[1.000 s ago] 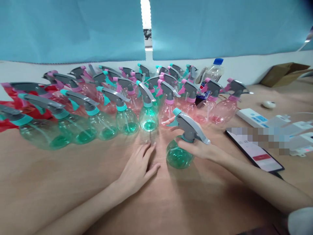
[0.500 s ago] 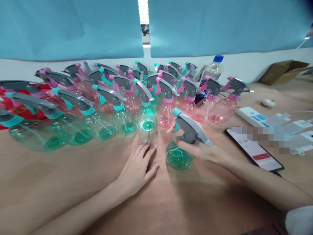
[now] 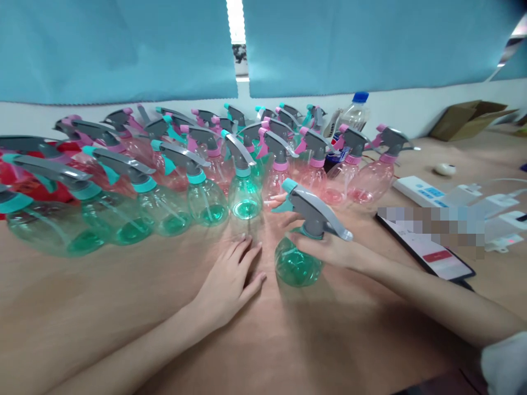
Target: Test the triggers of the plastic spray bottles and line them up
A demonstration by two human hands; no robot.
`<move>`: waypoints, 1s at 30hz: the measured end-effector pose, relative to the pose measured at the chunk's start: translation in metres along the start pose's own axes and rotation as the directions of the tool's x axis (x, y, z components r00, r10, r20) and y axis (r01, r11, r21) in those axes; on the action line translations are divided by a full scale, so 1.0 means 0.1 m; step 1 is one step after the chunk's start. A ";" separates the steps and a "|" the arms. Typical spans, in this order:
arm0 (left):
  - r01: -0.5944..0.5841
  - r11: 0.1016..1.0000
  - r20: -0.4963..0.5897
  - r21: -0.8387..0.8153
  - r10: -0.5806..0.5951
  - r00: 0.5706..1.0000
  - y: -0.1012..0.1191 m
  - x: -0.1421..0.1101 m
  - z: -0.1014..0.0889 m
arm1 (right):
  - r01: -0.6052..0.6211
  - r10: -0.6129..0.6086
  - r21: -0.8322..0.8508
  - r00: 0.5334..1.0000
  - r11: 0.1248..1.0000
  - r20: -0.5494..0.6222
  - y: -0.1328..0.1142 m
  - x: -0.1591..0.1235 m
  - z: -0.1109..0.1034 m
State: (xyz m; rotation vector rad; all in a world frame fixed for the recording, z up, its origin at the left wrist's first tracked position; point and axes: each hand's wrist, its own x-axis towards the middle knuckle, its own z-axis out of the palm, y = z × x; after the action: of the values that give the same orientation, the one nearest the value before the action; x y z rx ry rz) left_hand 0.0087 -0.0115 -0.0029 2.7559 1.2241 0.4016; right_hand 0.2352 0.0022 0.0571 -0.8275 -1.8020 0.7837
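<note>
The right hand [image 3: 335,249] is clamped round the neck of a green spray bottle [image 3: 300,266], with the thumb across the near side and other fingers reaching past the trigger on the far side; the bottle stands upright just to the right of the left hand's fingertips, its teal nozzle facing left and green liquid inside. The left hand [image 3: 222,288] lies palm down on the table [image 3: 222,356], holding nothing; its fingers are slightly apart, the thumb spread wider towards the spray bottle. Just beyond the left fingertips stands a row of green bottles [image 3: 207,206], running off to the left; pink bottles [image 3: 374,178] stand past the right hand's fingers, with more spray tops crowded behind; a red bag [image 3: 61,192] lies far to the left of both hands' fingers; to the right of the right fingers are a phone [image 3: 432,252] and, beyond it, a white power strip [image 3: 420,192]; a clear bottle with a blue cap [image 3: 354,116] stands farther back.
</note>
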 end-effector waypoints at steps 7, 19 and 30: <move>0.001 1.000 -0.015 0.002 -0.001 1.000 -0.01 0.00 0.01 | -0.034 0.034 -0.002 0.999 0.999 0.004 0.04 -0.02 0.01; 0.023 1.000 0.018 -0.020 -0.023 1.000 0.00 -0.03 -0.01 | -0.003 0.003 -0.014 1.000 1.000 -0.009 0.04 -0.04 0.02; 0.028 0.999 0.010 -0.044 -0.027 1.000 0.02 -0.02 -0.01 | -0.028 0.028 0.032 0.999 0.999 0.023 0.02 -0.04 -0.01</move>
State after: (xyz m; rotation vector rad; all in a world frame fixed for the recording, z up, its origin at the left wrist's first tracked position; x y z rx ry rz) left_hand 0.0089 -0.0144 -0.0019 2.6978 1.2339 0.4077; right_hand 0.2375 0.0006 0.0540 -0.8274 -1.7964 0.8411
